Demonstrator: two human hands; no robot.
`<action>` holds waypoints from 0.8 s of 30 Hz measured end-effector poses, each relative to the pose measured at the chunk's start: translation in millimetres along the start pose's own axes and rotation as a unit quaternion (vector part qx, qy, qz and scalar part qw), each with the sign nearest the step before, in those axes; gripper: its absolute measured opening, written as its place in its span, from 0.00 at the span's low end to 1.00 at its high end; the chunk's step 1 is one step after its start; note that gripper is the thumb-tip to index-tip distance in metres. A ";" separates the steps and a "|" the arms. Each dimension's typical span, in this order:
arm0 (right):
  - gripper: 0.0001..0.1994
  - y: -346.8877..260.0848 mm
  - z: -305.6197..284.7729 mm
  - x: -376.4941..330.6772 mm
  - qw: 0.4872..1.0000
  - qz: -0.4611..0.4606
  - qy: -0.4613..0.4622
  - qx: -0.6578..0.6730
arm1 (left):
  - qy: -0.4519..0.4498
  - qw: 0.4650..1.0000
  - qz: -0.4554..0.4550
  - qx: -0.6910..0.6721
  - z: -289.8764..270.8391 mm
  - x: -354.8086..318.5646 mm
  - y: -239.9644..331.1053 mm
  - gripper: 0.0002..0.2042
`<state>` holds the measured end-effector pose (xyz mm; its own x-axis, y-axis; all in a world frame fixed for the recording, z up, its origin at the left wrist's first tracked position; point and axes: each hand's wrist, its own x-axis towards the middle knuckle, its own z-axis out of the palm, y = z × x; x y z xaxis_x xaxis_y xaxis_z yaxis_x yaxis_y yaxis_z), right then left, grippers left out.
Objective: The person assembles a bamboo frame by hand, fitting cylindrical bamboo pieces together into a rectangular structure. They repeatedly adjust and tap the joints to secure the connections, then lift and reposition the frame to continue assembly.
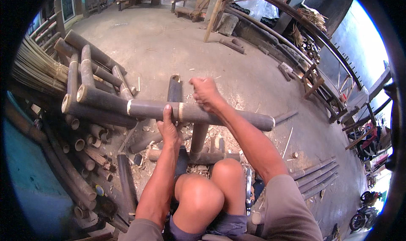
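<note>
A long dark bamboo pole [237, 117] lies crosswise in front of me, over my knees, with pale rings along it and a pale cut end at right. My left hand [169, 129] grips it from below, thumb on top, beside the middle ring. Just above the pole, right of that ring, my right hand [206, 93] is closed. Whatever its fingers may hold is too unclear to name. A shorter bamboo piece [174, 89] with a hole near its top shows behind the pole. Under the pole, a slanting bamboo post [198, 138] meets a horizontal bamboo piece [207, 158].
A bamboo frame [86, 68] stands at left, beside bundled thin sticks [42, 65]. Several bamboo tubes [79, 144] are piled below it. Wood shavings [146, 169] litter the floor. Bamboo poles [317, 175] lie at right, a bamboo rack [313, 80] stands beyond, and a motorcycle [366, 211] farther right.
</note>
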<state>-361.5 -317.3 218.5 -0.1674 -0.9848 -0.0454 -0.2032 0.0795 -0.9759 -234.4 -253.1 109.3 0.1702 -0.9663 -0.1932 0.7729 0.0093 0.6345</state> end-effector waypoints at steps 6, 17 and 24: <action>0.27 -63.4 -80.0 -26.2 0.918 -0.309 0.031 -0.248 | -0.009 0.994 0.000 0.113 -13.4 -6.1 17.7 0.31; 0.38 39.5 -121.2 -104.7 0.729 -0.243 -0.091 -0.633 | -0.221 0.461 0.471 0.719 -5.4 -24.2 88.5 0.39; 0.36 27.5 -128.2 -92.3 0.744 -0.230 -0.140 -0.611 | -0.405 0.353 0.358 0.764 37.1 26.6 101.5 0.28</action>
<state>-475.3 -204.4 223.3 0.3642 -0.9310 0.0248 -0.9313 -0.3640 0.0130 -174.1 -287.4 196.3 -0.7211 -0.6191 0.3112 -0.6276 0.7738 0.0853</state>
